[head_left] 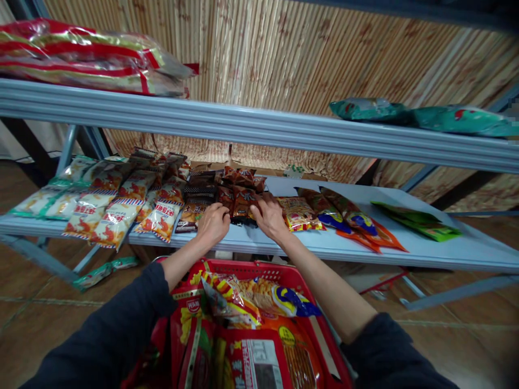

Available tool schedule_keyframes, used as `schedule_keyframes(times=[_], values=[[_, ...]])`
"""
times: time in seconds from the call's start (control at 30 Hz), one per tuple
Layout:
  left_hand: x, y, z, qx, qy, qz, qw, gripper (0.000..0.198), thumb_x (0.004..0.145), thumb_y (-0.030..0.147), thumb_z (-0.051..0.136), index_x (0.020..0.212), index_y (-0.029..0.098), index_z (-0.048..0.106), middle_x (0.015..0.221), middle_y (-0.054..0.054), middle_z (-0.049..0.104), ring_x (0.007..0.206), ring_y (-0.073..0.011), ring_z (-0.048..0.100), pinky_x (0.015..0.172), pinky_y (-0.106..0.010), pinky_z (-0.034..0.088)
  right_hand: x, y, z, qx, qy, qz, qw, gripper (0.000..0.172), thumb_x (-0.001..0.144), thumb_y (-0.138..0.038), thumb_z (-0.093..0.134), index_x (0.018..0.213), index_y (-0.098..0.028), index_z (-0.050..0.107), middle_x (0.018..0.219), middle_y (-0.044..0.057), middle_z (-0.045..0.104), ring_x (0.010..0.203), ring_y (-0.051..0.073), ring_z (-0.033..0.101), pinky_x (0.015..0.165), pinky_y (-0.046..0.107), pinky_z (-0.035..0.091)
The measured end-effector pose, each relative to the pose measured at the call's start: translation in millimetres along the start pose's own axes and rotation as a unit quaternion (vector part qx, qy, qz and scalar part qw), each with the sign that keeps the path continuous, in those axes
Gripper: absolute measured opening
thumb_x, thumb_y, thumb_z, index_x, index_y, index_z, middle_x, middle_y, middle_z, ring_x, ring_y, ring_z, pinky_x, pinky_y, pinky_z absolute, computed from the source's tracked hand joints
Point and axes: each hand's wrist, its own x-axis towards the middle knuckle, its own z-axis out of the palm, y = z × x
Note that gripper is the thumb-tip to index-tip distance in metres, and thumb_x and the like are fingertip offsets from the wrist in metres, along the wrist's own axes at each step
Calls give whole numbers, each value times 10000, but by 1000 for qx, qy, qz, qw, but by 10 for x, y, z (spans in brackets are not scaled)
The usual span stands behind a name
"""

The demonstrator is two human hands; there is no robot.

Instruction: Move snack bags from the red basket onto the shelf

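- Left hand (213,222): fingers curled at the left front edge of the brown snack bags (244,201); whether it pinches one is unclear
- Right hand (269,217): fingers bent over the right side of those bags; whether it grips any is hidden
- The brown bags lie between the hands on the lower shelf (478,249), the centre for the clock directions here
- Just beside them at 9 o'clock, dark potato-snack bags (190,214); then white-and-orange shrimp-snack bags (117,219), and farther out, green-and-white bags (36,201)
- At 3 o'clock, a yellow-and-red snack bag (299,212), brown-and-blue bags (351,208) and a flat green packet (419,220)
- At 6 o'clock, a red basket (279,269) filled with snack packets (259,294)
- At 8 o'clock, a green-and-white packet (103,274) on the floor
- On the upper shelf (259,120), red-and-gold bags (81,59) at 10 o'clock, teal bags (450,120) at 2 o'clock
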Motion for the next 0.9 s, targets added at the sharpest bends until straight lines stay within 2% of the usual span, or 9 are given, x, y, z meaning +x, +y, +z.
schedule_keyframes(times=[0.1,0.17,0.27,0.43,0.6,0.7,0.9], values=[[-175,-29,-118,-36,-54,13,998,302,833,210,406,1001,181,655,1052,-51,651,978,-175,589,918,-297,440,-210,-66,-56,69,7,-24,997,443,889,-370,365,1252,-157,503,1272,143,499,1212,255,414,1012,440,341],[-270,-48,-139,-40,-82,10,996,301,822,210,423,1020,175,647,1081,-56,640,992,-183,585,924,-306,437,-333,-96,-51,89,-6,-36,995,414,871,-325,395,1213,-139,536,1273,148,499,1217,250,418,1020,432,343],[-332,-75,-91,-41,-103,-29,993,336,804,195,459,1105,151,602,1165,-76,600,1079,-184,544,970,-294,403,-428,-108,-15,84,-19,-31,996,387,840,-271,431,1170,-129,573,1290,153,484,1235,262,404,1033,447,330],[-333,-32,17,-35,-102,-71,992,354,797,147,463,1128,111,582,1164,-106,597,1103,-175,533,992,-270,379,-437,-130,25,67,-22,0,998,369,819,-243,454,1131,-119,606,1262,170,498,1207,278,429,1023,460,338],[-302,80,70,-28,-78,-88,993,384,807,153,456,1178,120,547,1233,-112,546,1139,-178,509,983,-256,383,-495,-214,83,88,-40,-39,995,355,814,-242,463,1113,-134,620,1283,147,490,1228,276,411,1029,441,342],[-209,99,104,-20,-58,-106,993,433,812,133,435,1242,105,487,1282,-143,495,1168,-189,486,990,-266,372,-474,-207,115,82,-21,-30,996,361,818,-233,453,1122,-119,610,1291,161,481,1232,275,406,1026,447,343],[21,81,140,3,-66,-130,989,434,823,137,418,1254,134,469,1192,-145,558,1099,-200,544,917,-272,418,-243,-115,110,57,-7,-25,998,371,838,-257,440,1155,-135,589,1251,156,511,1208,258,421,1022,429,342]])
